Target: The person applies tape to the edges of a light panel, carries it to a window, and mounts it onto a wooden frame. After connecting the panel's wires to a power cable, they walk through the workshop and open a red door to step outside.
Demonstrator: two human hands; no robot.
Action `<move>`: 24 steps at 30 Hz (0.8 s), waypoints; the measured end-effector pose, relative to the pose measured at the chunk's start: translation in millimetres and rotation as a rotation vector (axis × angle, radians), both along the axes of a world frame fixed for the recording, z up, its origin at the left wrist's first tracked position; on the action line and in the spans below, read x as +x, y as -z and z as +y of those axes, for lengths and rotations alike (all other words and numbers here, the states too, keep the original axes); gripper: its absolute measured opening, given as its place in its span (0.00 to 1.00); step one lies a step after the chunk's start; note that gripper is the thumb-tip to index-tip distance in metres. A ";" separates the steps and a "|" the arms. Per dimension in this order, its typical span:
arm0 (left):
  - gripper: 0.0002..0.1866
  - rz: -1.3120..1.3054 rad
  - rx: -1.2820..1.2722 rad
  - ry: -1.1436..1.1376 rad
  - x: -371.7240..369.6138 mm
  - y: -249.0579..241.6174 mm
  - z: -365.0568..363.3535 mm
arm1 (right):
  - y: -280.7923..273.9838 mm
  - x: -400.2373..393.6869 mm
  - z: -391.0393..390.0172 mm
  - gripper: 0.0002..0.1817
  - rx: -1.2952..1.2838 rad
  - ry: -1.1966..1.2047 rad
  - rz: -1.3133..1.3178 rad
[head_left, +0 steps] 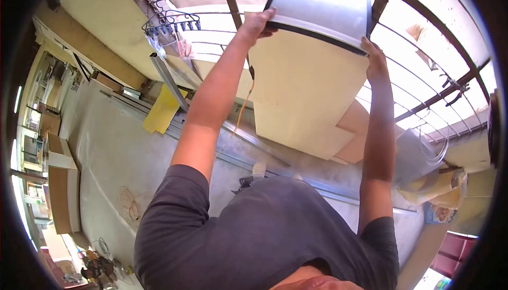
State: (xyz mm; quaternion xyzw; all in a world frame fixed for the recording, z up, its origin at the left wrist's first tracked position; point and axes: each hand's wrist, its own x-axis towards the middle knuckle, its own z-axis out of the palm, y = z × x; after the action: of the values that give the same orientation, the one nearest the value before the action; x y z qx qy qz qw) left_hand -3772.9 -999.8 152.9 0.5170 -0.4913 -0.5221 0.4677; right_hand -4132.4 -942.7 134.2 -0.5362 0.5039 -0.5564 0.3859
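Observation:
A silvery rectangular panel (324,10) with dark edging is held up in front of me at the top of the view, bright with reflected light. My left hand (257,25) grips its near left corner, thumb on top and fingers underneath. At the near right corner, my right hand (374,60) is closed on the panel's edge. Below it stands a large cream board (301,89), upright, its top overlapped by the panel in this view. Both arms are stretched forward.
Window bars (423,41) run behind the panel. A hanging clip rack (172,21) is at left. Long metal profiles (233,155) lie on the floor by my feet, near a yellow sheet (165,109). Plastic-wrapped items (436,187) stand at right, and a cable (128,203) lies at left.

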 end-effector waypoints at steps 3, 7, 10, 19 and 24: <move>0.25 0.114 -0.018 0.042 6.6 -11.3 -5.5 | -8.3 8.7 -1.7 0.32 -0.018 -0.007 -0.158; 0.31 0.240 -0.073 0.164 20.5 -31.9 -1.4 | -57.3 19.8 14.2 0.26 -0.018 -0.096 -0.327; 0.34 0.111 -0.137 0.166 33.3 -32.8 -20.6 | -73.8 15.7 -5.3 0.22 0.110 0.035 -0.364; 0.24 0.186 -0.132 0.092 31.3 -34.9 -32.8 | -86.0 34.7 21.3 0.30 0.116 0.110 -0.252; 0.22 0.200 -0.172 0.158 24.3 -50.7 -29.9 | -85.1 16.9 2.1 0.28 0.093 0.106 -0.260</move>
State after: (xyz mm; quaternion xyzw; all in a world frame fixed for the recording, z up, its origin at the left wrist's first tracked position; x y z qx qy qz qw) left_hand -3748.6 -1029.7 203.6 0.3804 -0.5242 -0.5622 0.5142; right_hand -4115.4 -940.7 219.4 -0.4138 0.5024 -0.6169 0.4424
